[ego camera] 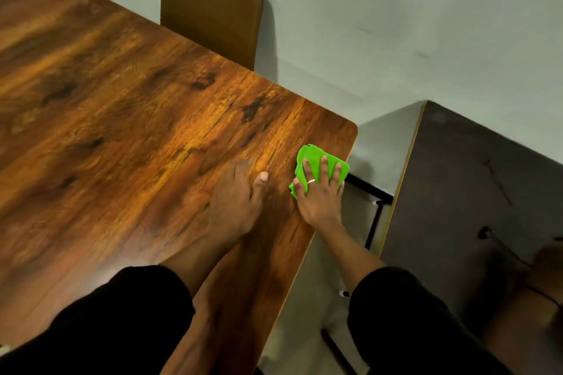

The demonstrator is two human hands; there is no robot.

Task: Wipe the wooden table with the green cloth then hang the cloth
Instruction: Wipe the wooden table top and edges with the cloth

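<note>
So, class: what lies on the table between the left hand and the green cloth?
Nothing but bare wood: in the head view, a narrow strip of table separates the left hand from the cloth under the right hand.

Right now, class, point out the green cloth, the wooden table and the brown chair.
green cloth (310, 152), head view, its upper fold.
wooden table (122, 100), head view, bare middle of its top.
brown chair (210, 3), head view, middle of its backrest.

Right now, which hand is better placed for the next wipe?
The right hand: it presses the cloth near the table corner. The left hand rests bare on the wood.
</note>
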